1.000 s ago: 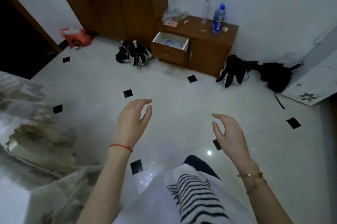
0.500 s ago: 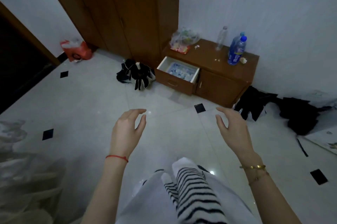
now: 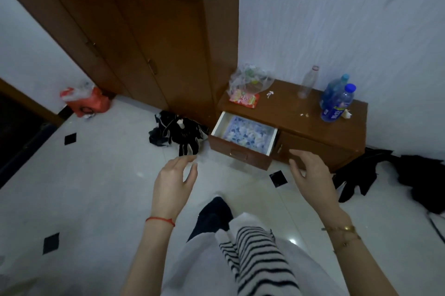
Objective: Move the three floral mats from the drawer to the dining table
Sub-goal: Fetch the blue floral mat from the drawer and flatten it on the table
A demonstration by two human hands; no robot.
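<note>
The open drawer sits just beyond the fingers, between both hands, mats inside. The bottles stand on the cabinet farther back, right of the fingers.

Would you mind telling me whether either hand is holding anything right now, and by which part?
Nothing is held. The left hand and right hand hover empty, short of the open drawer.

Person, bare forearms. Left hand: thin red string bracelet at wrist. Right hand: gold chain bracelets. Black-and-white striped knit garment over pale grey cloth; dark sock.
</note>
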